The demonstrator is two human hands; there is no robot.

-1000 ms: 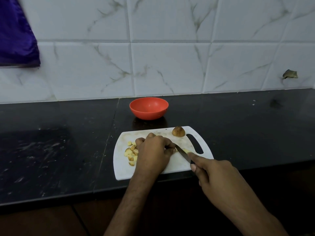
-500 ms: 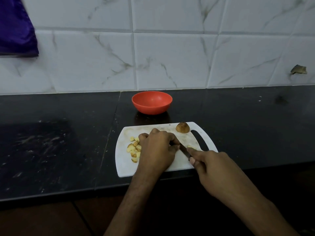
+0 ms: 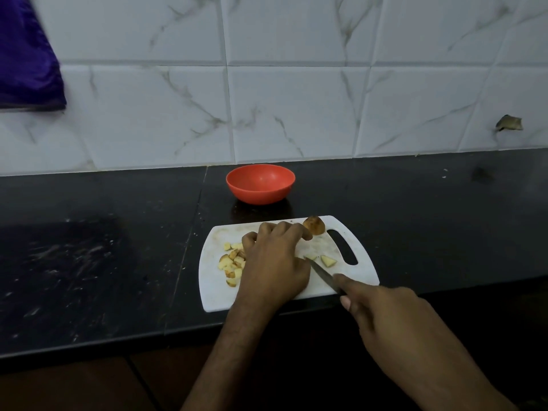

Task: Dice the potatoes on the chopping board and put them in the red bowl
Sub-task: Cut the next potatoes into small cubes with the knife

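Left hand palm-down on the chopping board, fingers curled; whether they pinch a potato piece underneath is hidden, can't tell. Right hand grips the knife, forefinger along the spine, blade pointing toward 10 o'clock, tip near two cut wedges that lie just at 12–1 o'clock of the blade. Diced pile at 9 o'clock of the left hand, touching it. Uncut potato chunk at 1 o'clock of the left fingertips, closest to that hand; likely next grab. Red bowl at 12 o'clock beyond the board, looks empty. Versus earlier: the wedges now lie exposed beside the blade, and the left hand has shifted toward the far edge.
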